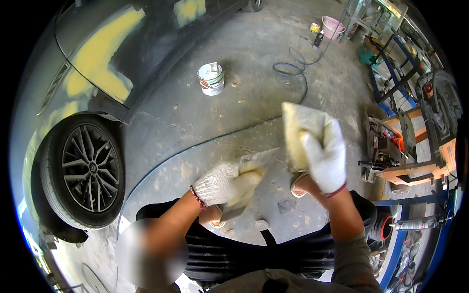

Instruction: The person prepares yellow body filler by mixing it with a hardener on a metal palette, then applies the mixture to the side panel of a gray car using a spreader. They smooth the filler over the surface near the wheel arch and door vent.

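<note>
A white knitted glove covers my left hand point(217, 184), closed on a flat grey putty spreader point(260, 158) that looks slightly blurred and carries yellowish smears. Farther right and higher, my right hand point(328, 158) wears a white glove too. Its thumb presses the face of a pale, yellow-stained flat putty board point(299, 121), with the fingers partly hidden behind. The two tools are apart, both held over the floor in front of my knees. At the left stands a dark grey car point(141, 53) with yellow filler patches point(100, 58) on its side panels.
A white-and-green can point(211, 80) stands on the concrete floor beyond my hands. A blue hose point(195, 146) curves across the floor. The car's wheel point(90, 168) is close at left. Blue metal racks, a cluttered wooden cart point(415, 168) and a pink bucket point(333, 28) line the right side.
</note>
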{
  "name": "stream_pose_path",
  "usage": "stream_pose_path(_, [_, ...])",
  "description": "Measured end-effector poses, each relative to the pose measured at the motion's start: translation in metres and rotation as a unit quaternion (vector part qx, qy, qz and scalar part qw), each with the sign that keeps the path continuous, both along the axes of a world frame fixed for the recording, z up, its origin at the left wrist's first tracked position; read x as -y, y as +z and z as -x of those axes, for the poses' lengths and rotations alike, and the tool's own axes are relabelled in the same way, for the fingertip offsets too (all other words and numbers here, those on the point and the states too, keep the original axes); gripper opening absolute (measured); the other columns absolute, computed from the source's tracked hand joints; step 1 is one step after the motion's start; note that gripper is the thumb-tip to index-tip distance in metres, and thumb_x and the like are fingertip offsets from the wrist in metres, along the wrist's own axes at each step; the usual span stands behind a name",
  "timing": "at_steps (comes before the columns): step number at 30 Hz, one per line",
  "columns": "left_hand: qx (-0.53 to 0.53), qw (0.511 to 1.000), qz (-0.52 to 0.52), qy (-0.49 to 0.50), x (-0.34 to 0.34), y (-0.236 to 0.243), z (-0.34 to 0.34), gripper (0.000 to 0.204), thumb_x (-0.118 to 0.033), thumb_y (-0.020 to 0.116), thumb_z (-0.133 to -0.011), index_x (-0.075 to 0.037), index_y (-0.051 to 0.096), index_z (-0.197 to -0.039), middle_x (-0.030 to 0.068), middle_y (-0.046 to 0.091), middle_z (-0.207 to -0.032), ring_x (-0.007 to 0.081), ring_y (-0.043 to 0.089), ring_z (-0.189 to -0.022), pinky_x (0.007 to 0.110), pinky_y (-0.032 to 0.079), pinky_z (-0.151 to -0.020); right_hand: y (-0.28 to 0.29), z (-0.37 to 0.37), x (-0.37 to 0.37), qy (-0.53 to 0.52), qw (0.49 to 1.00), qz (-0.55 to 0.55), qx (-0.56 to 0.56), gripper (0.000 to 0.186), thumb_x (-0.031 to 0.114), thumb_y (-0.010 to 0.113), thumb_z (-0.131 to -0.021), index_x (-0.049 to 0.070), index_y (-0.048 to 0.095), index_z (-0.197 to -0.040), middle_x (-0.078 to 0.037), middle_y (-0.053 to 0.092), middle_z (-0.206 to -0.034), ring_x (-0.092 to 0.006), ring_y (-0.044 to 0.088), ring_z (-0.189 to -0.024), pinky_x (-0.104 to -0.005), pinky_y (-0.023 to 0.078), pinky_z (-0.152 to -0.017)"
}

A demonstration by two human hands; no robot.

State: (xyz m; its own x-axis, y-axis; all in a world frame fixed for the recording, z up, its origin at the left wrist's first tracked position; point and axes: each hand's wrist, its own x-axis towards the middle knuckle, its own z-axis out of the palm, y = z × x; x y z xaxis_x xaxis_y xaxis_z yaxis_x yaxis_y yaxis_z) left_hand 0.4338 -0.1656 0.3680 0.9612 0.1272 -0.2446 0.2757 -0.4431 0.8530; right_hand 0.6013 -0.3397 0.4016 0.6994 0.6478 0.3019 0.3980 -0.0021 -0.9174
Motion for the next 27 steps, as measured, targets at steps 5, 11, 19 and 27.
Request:
stream_pose_path(5, [0.099, 0.982, -0.160, -0.009, -0.004, -0.010, -0.007, 0.039, -0.031, 0.056, -0.095, -0.013, 0.062, -0.130, 0.0191, 0.066, -0.117, 0.0381, 0.066, -0.099, 0.041, 0.053, -0.088, -0.005, -0.005, 0.006, 0.101, 0.976, 0.154, -0.117, 0.046, 0.019, 0.065, -0.090, -0.006, 0.051, -0.127, -0.020, 0.061, -0.120, -0.0247, 0.059, -0.112, -0.0349, 0.046, -0.099])
stream_pose_path(11, [0.035, 0.984, -0.144, 0.102, -0.018, -0.013, -0.007, 0.031, -0.029, 0.055, -0.097, -0.011, 0.068, -0.118, 0.0159, 0.069, -0.107, 0.0322, 0.067, -0.094, 0.042, 0.054, -0.083, 0.011, 0.013, 0.003, 0.178, 0.969, 0.047, -0.164, 0.043, 0.012, 0.067, -0.087, -0.001, 0.054, -0.126, -0.011, 0.063, -0.116, -0.0188, 0.061, -0.106, -0.0325, 0.048, -0.095])
stream_pose_path(19, [0.250, 0.743, 0.529, 0.324, -0.006, 0.002, -0.019, 0.040, -0.032, 0.056, -0.102, -0.007, 0.051, -0.133, 0.0036, 0.064, -0.117, 0.0166, 0.063, -0.106, 0.028, 0.050, -0.091, -0.186, 0.034, -0.010, -0.169, 0.961, -0.060, -0.209, 0.040, 0.012, 0.061, -0.091, -0.003, 0.051, -0.127, -0.012, 0.057, -0.117, -0.0207, 0.055, -0.107, -0.0334, 0.044, -0.096])
stream_pose_path(27, [0.170, 0.958, 0.189, 0.130, 0.030, 0.000, 0.001, 0.053, -0.028, 0.056, -0.101, -0.003, 0.044, -0.146, 0.0139, 0.053, -0.142, 0.0192, 0.049, -0.129, 0.033, 0.038, -0.108, -0.059, 0.035, -0.025, -0.044, 0.970, -0.183, -0.156, 0.041, 0.022, 0.060, -0.099, 0.003, 0.047, -0.133, -0.012, 0.059, -0.117, -0.0226, 0.057, -0.109, -0.0322, 0.048, -0.092])
